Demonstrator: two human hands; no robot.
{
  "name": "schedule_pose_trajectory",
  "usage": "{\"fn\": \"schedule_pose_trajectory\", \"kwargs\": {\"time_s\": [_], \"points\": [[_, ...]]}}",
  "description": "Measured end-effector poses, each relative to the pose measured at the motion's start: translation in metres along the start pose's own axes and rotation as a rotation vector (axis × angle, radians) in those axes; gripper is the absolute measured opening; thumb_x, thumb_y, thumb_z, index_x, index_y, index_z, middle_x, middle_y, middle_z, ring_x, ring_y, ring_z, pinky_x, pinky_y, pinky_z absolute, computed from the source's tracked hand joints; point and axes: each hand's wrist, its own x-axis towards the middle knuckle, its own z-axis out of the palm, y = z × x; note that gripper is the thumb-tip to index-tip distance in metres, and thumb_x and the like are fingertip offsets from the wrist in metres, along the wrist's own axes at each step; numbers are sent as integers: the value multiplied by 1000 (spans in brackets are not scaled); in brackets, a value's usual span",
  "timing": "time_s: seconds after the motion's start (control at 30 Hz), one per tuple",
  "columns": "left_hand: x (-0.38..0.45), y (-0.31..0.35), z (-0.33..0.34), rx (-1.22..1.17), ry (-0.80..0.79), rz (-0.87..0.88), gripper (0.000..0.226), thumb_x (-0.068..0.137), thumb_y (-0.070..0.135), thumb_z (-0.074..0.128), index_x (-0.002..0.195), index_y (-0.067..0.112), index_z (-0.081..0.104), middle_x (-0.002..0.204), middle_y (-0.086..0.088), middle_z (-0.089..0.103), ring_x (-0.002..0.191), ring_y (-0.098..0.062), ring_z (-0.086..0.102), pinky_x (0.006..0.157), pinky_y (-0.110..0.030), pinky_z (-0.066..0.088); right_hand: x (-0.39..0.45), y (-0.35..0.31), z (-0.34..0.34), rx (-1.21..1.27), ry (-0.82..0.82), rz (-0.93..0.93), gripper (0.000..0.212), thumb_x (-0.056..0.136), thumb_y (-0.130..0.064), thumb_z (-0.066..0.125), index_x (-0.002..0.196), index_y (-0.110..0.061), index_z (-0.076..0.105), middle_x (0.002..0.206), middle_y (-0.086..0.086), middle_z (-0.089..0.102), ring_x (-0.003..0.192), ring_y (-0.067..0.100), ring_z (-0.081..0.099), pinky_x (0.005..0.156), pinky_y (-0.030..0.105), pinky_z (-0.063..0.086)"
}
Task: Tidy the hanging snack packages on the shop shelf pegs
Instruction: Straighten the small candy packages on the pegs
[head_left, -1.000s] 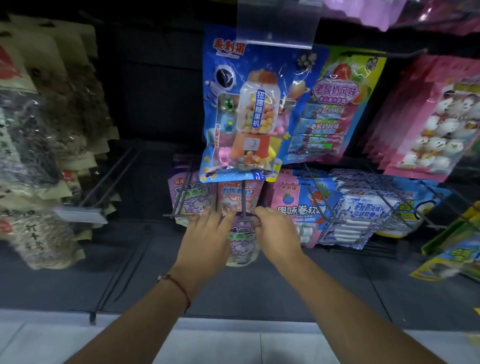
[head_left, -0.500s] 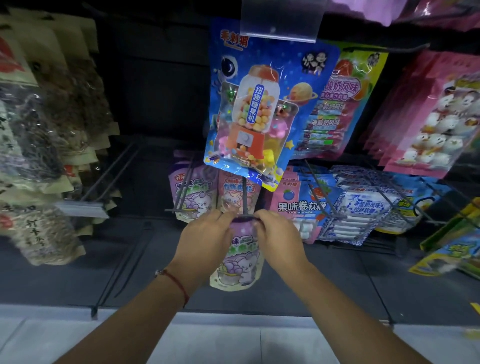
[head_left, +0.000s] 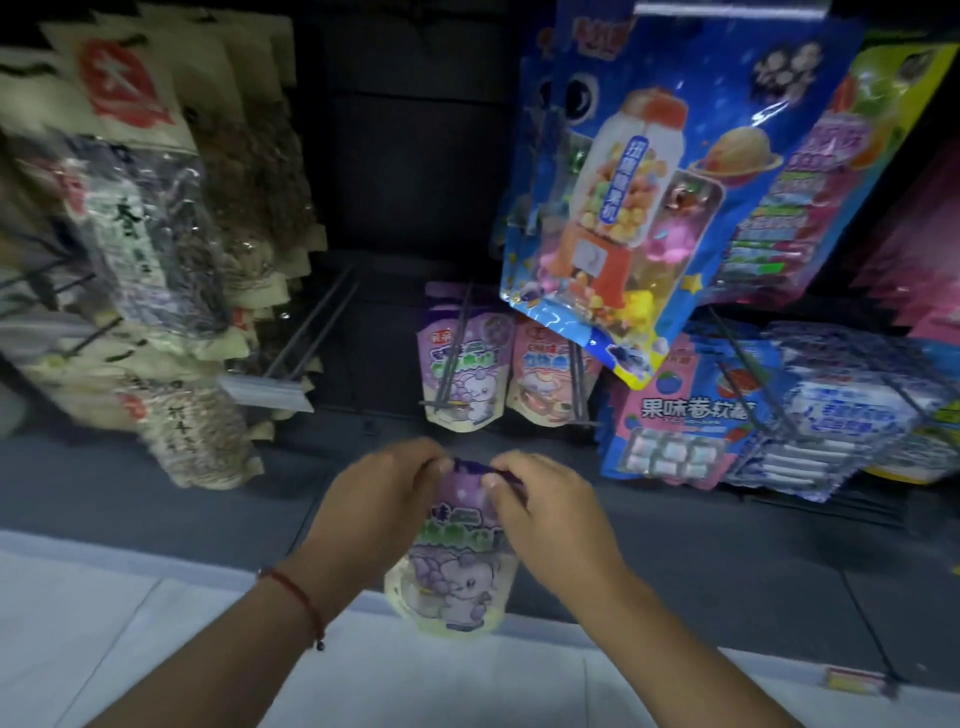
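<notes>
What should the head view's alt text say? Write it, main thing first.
Both hands, left hand and right hand, pinch the top of a purple snack pouch held clear of the pegs. Similar pouches hang behind, under a blue candy bag.

Left hand (head_left: 382, 496) and right hand (head_left: 545, 506) meet, fingers curled, pinching; forearms converge.

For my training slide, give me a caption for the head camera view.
Both hands, left and right, pinch a purple snack pouch by its top, below the shelf pegs.
</notes>
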Motion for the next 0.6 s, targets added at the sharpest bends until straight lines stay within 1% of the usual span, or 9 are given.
{"fn": "schedule_pose_trajectory", "kwargs": {"time_s": [0.07,0.1,0.2,0.3,0.43,0.5,0.6], "points": [[2,-9,-7,-51,33,-17,27,100,30,46,73,31,44,62,5,52,59,-11,50,53,-32,34,12,-11,8,33,6,-6,11,94,-31,54,93,-24,63,85,-7,62,81,14,54,70,34,43],[5,-13,-8,-73,45,-34,27,100,30,46,73,30,44,61,4,52,58,-12,50,52,-32,35,18,-13,10,43,15,-5,11,94,-31,54,94,-25,63,86,-7,62,82,14,54,69,33,43],[17,-26,-6,-119,93,-85,23,99,29,48,76,28,48,63,6,54,64,-18,54,58,-33,40,40,-16,20,68,23,17,11,94,-29,54,90,-24,63,85,-6,63,80,16,55,68,34,45],[29,-30,-2,-143,120,-89,18,99,29,49,82,28,54,67,10,55,67,-16,53,60,-33,41,57,-13,25,62,15,65,13,94,-27,54,86,-22,63,81,-4,62,78,18,55,70,38,47],[43,-32,2,-168,130,-80,16,99,27,49,88,24,61,72,8,58,67,-16,54,60,-34,44,74,-7,27,45,17,109,16,95,-27,54,88,-20,66,84,-5,64,78,17,57,73,40,49],[49,-32,4,-172,117,-83,16,98,23,49,90,22,63,71,7,57,64,-15,53,57,-32,40,79,-5,28,28,-2,120,16,96,-28,54,91,-20,66,86,-4,65,79,18,58,73,40,50],[53,-31,3,-155,95,-70,15,95,18,50,88,23,62,66,9,54,58,-9,47,54,-29,32,83,-3,29,28,-6,129,15,96,-28,54,92,-20,65,85,-4,63,79,18,59,73,40,50]]}}
